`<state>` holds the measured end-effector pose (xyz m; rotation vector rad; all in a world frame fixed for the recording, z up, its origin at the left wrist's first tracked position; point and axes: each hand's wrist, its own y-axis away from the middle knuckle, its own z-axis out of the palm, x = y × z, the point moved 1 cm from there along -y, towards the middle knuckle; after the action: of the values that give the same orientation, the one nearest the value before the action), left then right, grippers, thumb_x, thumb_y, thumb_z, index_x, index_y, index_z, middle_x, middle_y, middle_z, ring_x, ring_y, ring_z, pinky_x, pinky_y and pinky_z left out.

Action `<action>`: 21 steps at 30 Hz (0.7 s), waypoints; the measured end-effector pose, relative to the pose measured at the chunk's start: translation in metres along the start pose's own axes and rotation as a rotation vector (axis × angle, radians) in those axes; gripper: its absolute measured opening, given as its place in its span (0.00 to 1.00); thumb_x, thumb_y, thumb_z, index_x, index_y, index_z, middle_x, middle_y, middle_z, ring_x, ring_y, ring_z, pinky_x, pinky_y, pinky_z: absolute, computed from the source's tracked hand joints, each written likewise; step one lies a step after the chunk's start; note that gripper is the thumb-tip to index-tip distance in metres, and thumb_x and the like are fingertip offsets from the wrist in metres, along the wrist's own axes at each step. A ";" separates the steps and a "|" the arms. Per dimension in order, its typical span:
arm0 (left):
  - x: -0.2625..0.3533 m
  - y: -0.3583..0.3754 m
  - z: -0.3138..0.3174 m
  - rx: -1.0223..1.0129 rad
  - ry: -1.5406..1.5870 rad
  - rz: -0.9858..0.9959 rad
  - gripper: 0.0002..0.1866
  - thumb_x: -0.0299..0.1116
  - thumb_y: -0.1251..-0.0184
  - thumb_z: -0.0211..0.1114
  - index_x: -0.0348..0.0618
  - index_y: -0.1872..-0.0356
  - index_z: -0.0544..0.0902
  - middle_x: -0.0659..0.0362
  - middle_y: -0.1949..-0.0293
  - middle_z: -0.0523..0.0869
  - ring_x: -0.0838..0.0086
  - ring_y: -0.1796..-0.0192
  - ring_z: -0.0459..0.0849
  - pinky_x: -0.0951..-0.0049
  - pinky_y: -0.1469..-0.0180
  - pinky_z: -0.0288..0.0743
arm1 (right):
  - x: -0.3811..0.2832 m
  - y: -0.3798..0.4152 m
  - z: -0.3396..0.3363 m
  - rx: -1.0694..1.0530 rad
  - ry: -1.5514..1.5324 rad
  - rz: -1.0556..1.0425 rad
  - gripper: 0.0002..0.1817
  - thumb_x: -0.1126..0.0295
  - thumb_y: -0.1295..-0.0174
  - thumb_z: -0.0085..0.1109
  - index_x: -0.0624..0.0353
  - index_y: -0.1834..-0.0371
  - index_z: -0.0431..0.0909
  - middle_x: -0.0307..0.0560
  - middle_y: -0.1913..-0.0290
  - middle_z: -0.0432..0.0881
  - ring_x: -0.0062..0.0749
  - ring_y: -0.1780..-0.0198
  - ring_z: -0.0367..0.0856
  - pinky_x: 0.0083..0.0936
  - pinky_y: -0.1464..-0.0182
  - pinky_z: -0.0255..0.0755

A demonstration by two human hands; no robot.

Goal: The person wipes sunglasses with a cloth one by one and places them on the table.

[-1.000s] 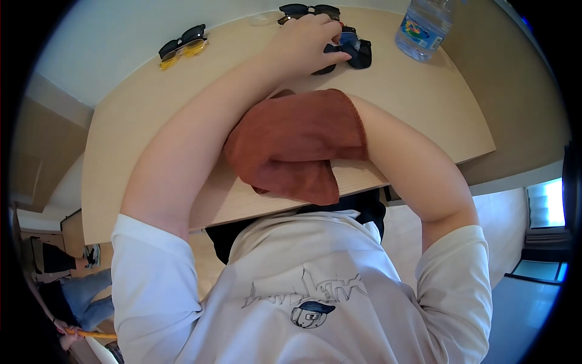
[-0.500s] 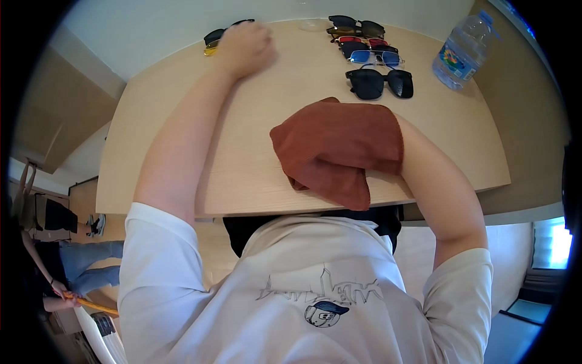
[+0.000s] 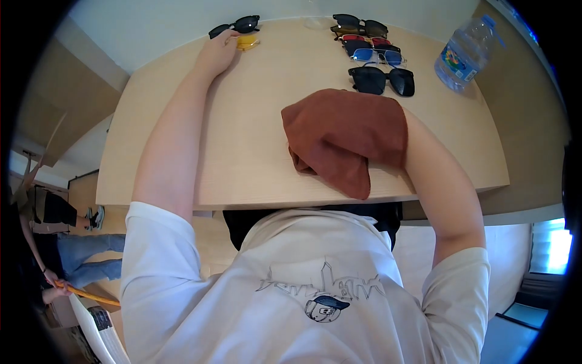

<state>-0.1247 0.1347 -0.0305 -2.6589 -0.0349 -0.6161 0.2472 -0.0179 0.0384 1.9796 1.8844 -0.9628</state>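
Observation:
At the far left of the table, my left hand [image 3: 218,53] has its fingers closed over the left part of a pair of yellow-lensed glasses [image 3: 248,42]. The right lens shows past my fingertips. Just behind lies a pair of dark sunglasses [image 3: 245,25]. A brown cloth [image 3: 345,130] drapes over my right hand and hides it up to the wrist, so its fingers do not show. Beyond the cloth lie large black sunglasses [image 3: 382,80], blue-lensed glasses [image 3: 379,56], red-lensed glasses [image 3: 364,40] and brown-tinted sunglasses [image 3: 359,26], set in a column.
A clear water bottle [image 3: 464,54] with a blue cap stands on the right of the wooden table [image 3: 242,145]. A small clear round item [image 3: 316,23] sits by the back wall. Off to the left, another person in jeans [image 3: 91,252] holds an orange stick-like thing [image 3: 94,295].
My left hand has shifted left and slightly down, uncovering the dark sunglasses and the right side of the yellow-lensed glasses. The brown cloth and my right arm have hardly moved.

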 end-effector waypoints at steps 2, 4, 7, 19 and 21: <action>-0.005 0.001 -0.001 0.016 0.018 0.013 0.22 0.43 0.21 0.51 0.50 0.36 0.84 0.46 0.43 0.91 0.51 0.38 0.87 0.57 0.35 0.77 | 0.007 0.000 0.001 0.009 -0.005 -0.040 0.02 0.78 0.52 0.62 0.62 0.79 0.79 0.51 0.68 0.83 0.46 0.66 0.83 0.32 0.63 0.77; 0.001 0.012 -0.007 -0.003 0.038 0.028 0.21 0.43 0.21 0.51 0.47 0.40 0.86 0.47 0.44 0.91 0.51 0.40 0.87 0.58 0.35 0.78 | 0.008 0.000 0.001 0.023 -0.017 -0.077 0.02 0.77 0.51 0.61 0.62 0.78 0.79 0.51 0.68 0.83 0.46 0.66 0.83 0.32 0.63 0.77; 0.017 0.028 -0.022 -0.103 0.036 0.058 0.20 0.43 0.21 0.53 0.43 0.46 0.88 0.49 0.47 0.91 0.54 0.45 0.88 0.59 0.38 0.78 | 0.006 0.000 0.001 -0.039 0.156 -0.072 0.03 0.76 0.50 0.60 0.63 0.78 0.79 0.52 0.69 0.82 0.47 0.66 0.82 0.32 0.63 0.76; 0.077 0.091 -0.064 -0.234 -0.031 -0.003 0.13 0.39 0.30 0.74 0.41 0.56 0.88 0.56 0.54 0.89 0.70 0.47 0.86 0.67 0.45 0.79 | 0.012 -0.002 -0.002 0.012 -0.075 -0.047 0.02 0.78 0.50 0.64 0.64 0.75 0.80 0.52 0.68 0.82 0.45 0.66 0.82 0.31 0.64 0.75; 0.076 0.089 -0.066 -0.241 -0.112 0.067 0.13 0.39 0.31 0.75 0.42 0.55 0.87 0.57 0.52 0.89 0.70 0.47 0.86 0.67 0.44 0.79 | 0.008 -0.003 -0.008 0.023 0.025 -0.049 0.03 0.78 0.51 0.66 0.64 0.75 0.81 0.52 0.67 0.83 0.43 0.64 0.83 0.30 0.62 0.76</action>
<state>-0.0737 0.0218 0.0220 -2.9110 0.1021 -0.4751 0.2460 -0.0059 0.0403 1.9757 1.9530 -0.9809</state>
